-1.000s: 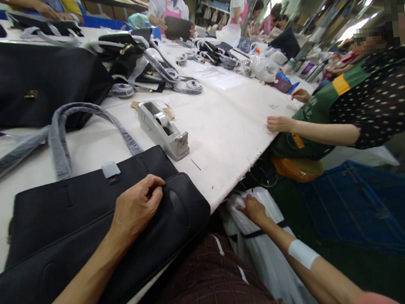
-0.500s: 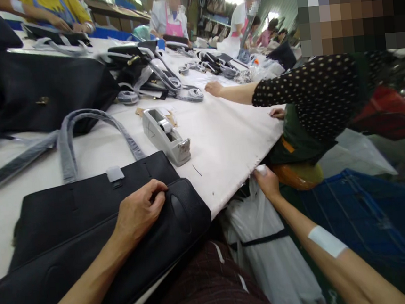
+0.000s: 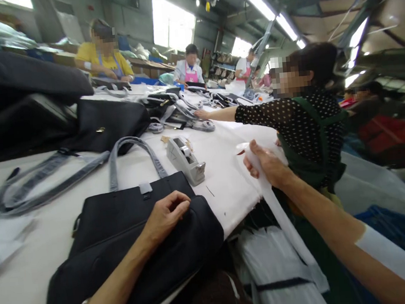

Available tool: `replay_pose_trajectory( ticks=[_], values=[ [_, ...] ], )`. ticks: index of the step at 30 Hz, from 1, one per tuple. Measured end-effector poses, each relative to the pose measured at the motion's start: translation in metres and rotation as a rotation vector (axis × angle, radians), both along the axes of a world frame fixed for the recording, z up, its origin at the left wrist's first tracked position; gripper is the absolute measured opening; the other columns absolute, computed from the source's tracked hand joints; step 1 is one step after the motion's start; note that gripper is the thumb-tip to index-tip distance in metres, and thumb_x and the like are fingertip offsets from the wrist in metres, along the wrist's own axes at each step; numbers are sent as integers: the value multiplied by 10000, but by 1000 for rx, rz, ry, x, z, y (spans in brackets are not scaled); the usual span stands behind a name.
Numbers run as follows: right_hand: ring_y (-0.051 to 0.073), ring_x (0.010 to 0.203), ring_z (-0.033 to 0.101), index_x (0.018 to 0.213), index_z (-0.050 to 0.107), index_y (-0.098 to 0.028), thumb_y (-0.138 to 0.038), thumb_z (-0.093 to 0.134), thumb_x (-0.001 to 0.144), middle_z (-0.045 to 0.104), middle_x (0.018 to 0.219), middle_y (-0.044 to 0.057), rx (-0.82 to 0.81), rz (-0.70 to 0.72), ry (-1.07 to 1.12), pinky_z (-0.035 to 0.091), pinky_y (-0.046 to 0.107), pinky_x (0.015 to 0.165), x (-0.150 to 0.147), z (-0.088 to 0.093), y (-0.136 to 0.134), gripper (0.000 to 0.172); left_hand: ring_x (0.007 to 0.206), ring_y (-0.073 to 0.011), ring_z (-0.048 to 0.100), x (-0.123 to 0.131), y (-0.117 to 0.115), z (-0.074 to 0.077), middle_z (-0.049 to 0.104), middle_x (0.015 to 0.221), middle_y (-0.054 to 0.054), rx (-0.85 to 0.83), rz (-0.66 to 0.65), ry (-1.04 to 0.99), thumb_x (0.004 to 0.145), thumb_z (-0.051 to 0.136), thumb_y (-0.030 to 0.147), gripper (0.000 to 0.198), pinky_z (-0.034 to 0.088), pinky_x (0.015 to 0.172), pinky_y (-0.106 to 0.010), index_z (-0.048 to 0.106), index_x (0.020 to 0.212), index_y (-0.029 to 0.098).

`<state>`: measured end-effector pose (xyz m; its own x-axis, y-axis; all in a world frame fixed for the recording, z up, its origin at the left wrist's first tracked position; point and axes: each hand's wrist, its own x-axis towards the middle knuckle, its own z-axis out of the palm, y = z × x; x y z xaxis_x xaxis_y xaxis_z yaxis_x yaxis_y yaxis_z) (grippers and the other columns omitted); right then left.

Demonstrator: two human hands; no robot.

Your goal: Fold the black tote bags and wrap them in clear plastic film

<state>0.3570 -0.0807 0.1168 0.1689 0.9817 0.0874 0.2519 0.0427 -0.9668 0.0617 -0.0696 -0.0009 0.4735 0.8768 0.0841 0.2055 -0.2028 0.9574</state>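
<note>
A black handbag point(image 3: 122, 253) lies at the table's near edge with its wrapped handle point(image 3: 131, 144) standing up behind it. My left hand point(image 3: 167, 216) rests on its upper part, fingers curled closed; whether they pinch anything is hidden. Raised over the table's right edge, my right hand point(image 3: 269, 162) is closed around a white plastic bag point(image 3: 282, 220), which hangs down in a long strip. Below it is a stack of white plastic bags point(image 3: 268, 255) crossed by a dark band. A grey tape dispenser point(image 3: 187, 163) stands just beyond the handbag.
At the left lie other black bags point(image 3: 115, 122) and a wrapped strap point(image 3: 52, 177). A co-worker in a dotted top point(image 3: 313, 118) reaches across the table point(image 3: 228, 168) from the right. Wrapped straps point(image 3: 205, 124) are heaped farther back; other people work behind them.
My right hand has risen from below the table edge, drawing the white plastic bag up from the stack. My left hand stays on the handbag. The view has tilted up.
</note>
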Motion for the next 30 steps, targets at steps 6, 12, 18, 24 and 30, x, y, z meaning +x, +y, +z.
replay_pose_trajectory(
  ticks=[6,12,18,24,30],
  values=[
    [84,482,521,804,595,-178,-553,672,791,634,664,-10,37,175,289,427,186,444,-126,-20,37,383,1073,-245,612,-6,2,4,674,1122,-100,-169,-129,-462,806,646,468,430,472,925,-349,633,1122,176],
    [127,623,616,823,591,-205,-522,741,734,680,744,1,67,122,412,508,235,582,-212,-63,51,362,884,-217,666,-4,6,3,697,984,-81,-206,-11,-721,831,609,549,511,512,839,-338,544,1173,174],
    [136,640,640,883,558,-203,-390,859,635,711,797,12,-68,287,542,517,258,618,-217,-41,68,432,385,-124,523,3,17,-18,616,589,3,-455,286,-692,763,570,698,601,370,383,-206,432,1043,185],
    [97,614,625,1055,569,-219,-251,835,683,727,896,29,12,305,662,528,218,607,-203,-3,98,458,331,-66,414,7,16,-22,501,548,51,-440,241,-641,725,460,823,640,280,298,-168,476,849,195],
    [144,652,675,933,618,-214,-227,770,714,737,853,20,192,85,603,572,258,574,-174,15,156,266,307,-58,378,5,10,-19,454,524,67,-489,143,-618,704,439,854,687,276,254,-152,514,886,196]
  ],
)
